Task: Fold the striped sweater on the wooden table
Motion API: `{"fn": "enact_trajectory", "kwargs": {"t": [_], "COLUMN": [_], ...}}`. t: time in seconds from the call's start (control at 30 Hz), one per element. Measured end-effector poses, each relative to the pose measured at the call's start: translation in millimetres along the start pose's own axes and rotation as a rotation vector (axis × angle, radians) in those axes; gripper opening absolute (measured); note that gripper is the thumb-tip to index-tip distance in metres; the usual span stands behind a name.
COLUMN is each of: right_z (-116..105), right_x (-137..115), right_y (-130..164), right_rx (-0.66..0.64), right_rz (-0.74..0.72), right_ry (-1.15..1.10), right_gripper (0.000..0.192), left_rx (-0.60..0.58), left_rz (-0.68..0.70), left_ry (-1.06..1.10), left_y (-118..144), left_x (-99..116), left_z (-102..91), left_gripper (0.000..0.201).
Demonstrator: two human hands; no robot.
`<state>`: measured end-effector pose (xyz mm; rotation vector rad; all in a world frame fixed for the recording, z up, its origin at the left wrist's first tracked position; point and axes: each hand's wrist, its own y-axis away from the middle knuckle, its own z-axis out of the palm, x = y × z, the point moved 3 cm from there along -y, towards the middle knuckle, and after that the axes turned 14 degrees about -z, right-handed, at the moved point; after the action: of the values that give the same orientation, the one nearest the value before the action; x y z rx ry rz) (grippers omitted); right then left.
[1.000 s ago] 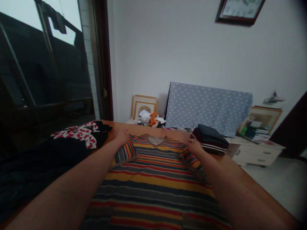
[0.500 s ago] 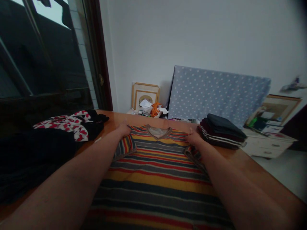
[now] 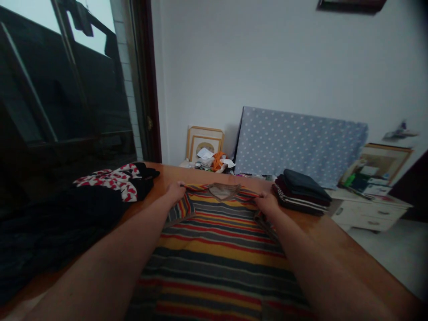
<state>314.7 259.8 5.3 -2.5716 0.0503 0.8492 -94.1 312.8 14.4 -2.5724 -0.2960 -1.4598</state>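
A striped V-neck T-shirt [image 3: 217, 249] in yellow, red, grey and dark blue lies spread on the wooden table, its collar at the far end. My left hand [image 3: 176, 191] is closed on the left shoulder of the shirt, pinching the cloth. At the other shoulder, my right hand [image 3: 266, 203] grips the fabric the same way. Between the hands the shoulder line looks drawn taut and slightly raised. The left sleeve hangs out flat under my left wrist; the right sleeve is bunched and partly hidden by my right forearm.
A stack of folded clothes [image 3: 301, 191] sits on the wooden table [image 3: 347, 249] right of the shirt. Loose dark clothes and a red-and-white patterned garment [image 3: 113, 180] lie at left. Beyond stand a framed picture [image 3: 204, 138], a dotted blue cloth [image 3: 301, 142] and a white drawer cabinet [image 3: 374, 214].
Both hands have closed on the shirt's shoulders, and the shoulder edge has lifted a little with the cloth pulled straighter. The camera view has tilted up and shifted left.
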Motion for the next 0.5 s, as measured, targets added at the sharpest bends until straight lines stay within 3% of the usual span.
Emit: {"fn": "enact_trajectory", "kwargs": {"t": [0.23, 0.5], "right_z": [-57, -126], "right_x": [-53, -81], "right_y": [92, 247], "right_rx": [0.040, 0.030], "right_rz": [-0.108, -0.171], "right_ry": [-0.117, -0.225], "right_gripper": [0.017, 0.020], "left_rx": [0.011, -0.078], "left_rz": [-0.019, -0.086], "left_ry": [0.155, 0.310], "left_y": [96, 237], "left_x": [9, -27], "left_z": [-64.1, -158.7], "left_gripper": [0.021, 0.029]}}
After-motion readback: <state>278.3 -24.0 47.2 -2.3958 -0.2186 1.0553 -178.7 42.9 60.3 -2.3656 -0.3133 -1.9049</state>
